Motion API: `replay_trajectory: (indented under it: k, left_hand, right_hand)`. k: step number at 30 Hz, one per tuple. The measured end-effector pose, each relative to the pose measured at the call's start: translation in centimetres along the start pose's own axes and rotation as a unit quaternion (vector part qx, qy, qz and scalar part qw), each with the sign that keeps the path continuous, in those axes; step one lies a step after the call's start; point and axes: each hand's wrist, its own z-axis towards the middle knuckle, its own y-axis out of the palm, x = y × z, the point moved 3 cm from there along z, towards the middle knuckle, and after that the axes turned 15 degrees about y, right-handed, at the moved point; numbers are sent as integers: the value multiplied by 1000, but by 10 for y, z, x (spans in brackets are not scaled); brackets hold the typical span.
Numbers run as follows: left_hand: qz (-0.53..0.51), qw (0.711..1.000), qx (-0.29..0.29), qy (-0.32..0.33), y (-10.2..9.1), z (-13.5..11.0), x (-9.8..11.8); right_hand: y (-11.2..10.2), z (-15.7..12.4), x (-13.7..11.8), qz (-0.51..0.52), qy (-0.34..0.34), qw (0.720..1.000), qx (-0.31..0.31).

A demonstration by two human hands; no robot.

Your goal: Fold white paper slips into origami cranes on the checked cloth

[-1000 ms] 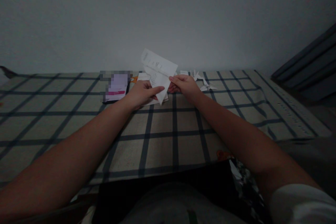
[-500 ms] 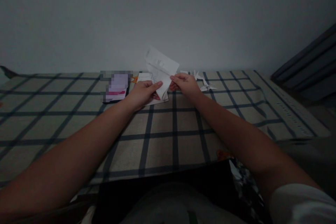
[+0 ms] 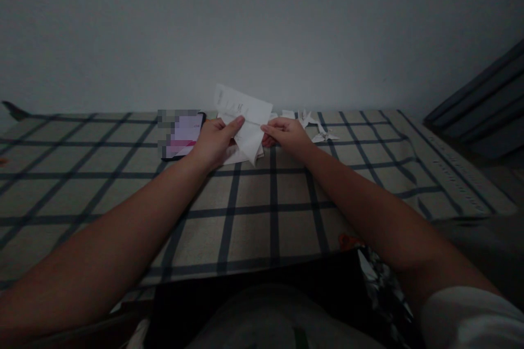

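A white sheet of paper (image 3: 250, 106) with printed marks and creases is held up between my two hands. Its upper part fans out toward the wall, and its lower part narrows to a folded point. My left hand (image 3: 219, 140) is closed on the left side, thumb lying on top of the paper. On the right edge, my right hand (image 3: 289, 133) pinches the sheet between thumb and fingers. More white paper (image 3: 237, 157) lies on the tablecloth beneath. Fingers under the sheet are partly hidden.
A phone (image 3: 184, 136) with a lit, partly blurred screen lies left of my hands. Folded white paper pieces (image 3: 325, 133) rest to the right. A checked tablecloth (image 3: 254, 234) covers the table, which stands against a grey wall (image 3: 262, 27). Dark curtain folds (image 3: 483, 98) hang at right.
The paper has tilted and shifted slightly down and to the left. My left thumb has moved up and left along it, while my right hand's pinch has dropped slightly.
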Motion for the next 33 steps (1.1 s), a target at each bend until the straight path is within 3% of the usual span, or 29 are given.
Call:
replay_trajectory:
  k: [16, 27, 30, 33]
  left_hand:
    - [33, 997, 36, 54, -11, 11, 4]
    - [48, 993, 95, 57, -16, 10, 14]
    - [39, 995, 86, 45, -14, 10, 14]
    - [9, 1000, 28, -3, -7, 7, 11]
  right_hand:
    - [-3, 3, -1, 4, 27, 1000, 6]
    - [-4, 2, 0, -13, 30, 999, 1]
    - [-4, 2, 0, -10, 16, 1000, -7]
    - [-5, 3, 2, 9, -3, 1000, -4]
